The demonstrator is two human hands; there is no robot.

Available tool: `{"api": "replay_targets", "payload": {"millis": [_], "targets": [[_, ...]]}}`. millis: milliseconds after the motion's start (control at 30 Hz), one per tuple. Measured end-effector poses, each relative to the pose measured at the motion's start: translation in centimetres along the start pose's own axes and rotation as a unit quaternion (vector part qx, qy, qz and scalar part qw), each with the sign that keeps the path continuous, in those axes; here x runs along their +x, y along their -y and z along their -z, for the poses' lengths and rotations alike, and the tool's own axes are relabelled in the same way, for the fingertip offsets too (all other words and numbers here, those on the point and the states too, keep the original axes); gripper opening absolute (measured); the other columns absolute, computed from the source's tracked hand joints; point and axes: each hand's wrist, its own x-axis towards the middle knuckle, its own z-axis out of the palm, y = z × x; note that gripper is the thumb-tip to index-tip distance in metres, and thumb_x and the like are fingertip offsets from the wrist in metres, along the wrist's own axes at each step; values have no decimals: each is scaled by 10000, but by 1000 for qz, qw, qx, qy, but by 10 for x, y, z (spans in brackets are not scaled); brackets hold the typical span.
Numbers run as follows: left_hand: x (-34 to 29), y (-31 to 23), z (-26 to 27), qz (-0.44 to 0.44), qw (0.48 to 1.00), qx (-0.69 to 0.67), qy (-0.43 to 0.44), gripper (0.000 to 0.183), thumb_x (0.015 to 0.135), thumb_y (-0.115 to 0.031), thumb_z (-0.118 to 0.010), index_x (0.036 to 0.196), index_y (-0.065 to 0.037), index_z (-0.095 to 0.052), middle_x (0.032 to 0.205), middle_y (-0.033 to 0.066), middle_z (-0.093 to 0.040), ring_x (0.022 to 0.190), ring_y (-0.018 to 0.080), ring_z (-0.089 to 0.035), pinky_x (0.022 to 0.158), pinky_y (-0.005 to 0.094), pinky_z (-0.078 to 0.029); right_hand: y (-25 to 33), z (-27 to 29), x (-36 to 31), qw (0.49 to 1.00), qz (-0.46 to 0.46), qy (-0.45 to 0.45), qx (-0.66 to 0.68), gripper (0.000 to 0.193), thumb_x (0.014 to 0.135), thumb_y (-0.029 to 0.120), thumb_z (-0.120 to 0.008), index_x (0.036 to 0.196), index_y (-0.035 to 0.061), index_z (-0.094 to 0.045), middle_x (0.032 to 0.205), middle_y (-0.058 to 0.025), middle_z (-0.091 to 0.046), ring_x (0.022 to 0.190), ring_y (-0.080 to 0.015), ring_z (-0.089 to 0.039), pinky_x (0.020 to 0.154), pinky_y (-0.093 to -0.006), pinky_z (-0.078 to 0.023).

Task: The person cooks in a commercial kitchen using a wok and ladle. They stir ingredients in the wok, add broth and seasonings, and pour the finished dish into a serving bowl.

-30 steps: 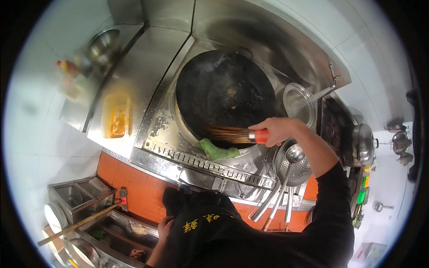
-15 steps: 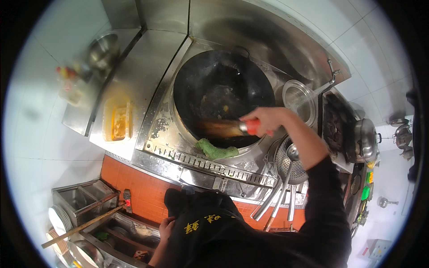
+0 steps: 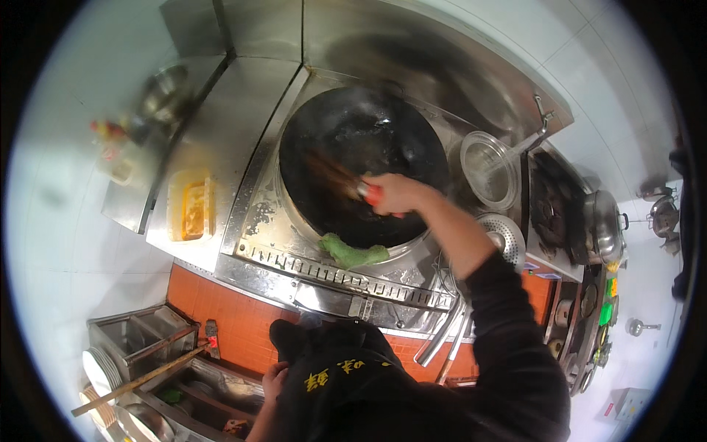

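Observation:
A bamboo wok brush [image 3: 335, 177] with a red grip is in my right hand [image 3: 401, 195], its fingers wrapped round the grip. Motion blurs the bristles, which are over the inside of a large black wok [image 3: 309, 199]. The wok sits on a steel stove and looks wet, with a bright glint at its far side. A green cloth [image 3: 352, 253] lies against the wok's near rim. Low in view, my left hand [image 3: 274, 381] rests beside my black apron [image 3: 331, 353], which hides most of its fingers.
Right of the wok stand a round clear-sided container [image 3: 490, 171] under a tap [image 3: 543, 121] and a perforated strainer [image 3: 507, 234] with long handles beside it. A yellowish plastic tub [image 3: 193, 206] is on the left counter. A lidded steel pot [image 3: 602, 228] stands far right.
My right hand has moved the brush left and away from me, from the wok's near right edge toward its middle. The left hand has barely moved.

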Motion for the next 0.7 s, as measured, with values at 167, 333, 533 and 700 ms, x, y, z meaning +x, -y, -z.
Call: {"api": "replay_targets", "payload": {"millis": [167,333,533,700], "targets": [[7,-17,-6,-21,998,61,13,269,896,-81,-594,1133,42,-627,1052,120,-683,974,176,-637,886,284,-484,-22,-28,-21,998,-5,52,27,892,687,133,-692,1510,165,-350,878,-160,-695,630,-239,-674,626,-353,-544],[2,-14,-6,15,1000,13,5,264,891,-84,-606,1126,34,-631,1048,113,-682,973,173,-636,889,284,-483,-59,1,-64,942,-10,35,-334,749,711,152,-671,1428,138,-453,993,-151,-706,901,-312,-692,760,-429,-555],[4,-12,-1,2,999,44,-4,267,891,-82,-610,1131,33,-633,1034,111,-684,977,168,-634,885,284,-485,-21,-28,24,976,-53,-135,-160,881,674,221,-712,1483,147,-370,1078,-205,-684,964,-355,-674,832,-450,-548],[7,-25,-7,-5,998,63,19,269,891,-84,-610,1134,30,-635,1035,108,-684,983,166,-630,874,288,-488,-5,-28,-28,992,-35,117,26,944,700,155,-691,1544,187,-269,818,-151,-692,715,-275,-692,734,-396,-545]]}}
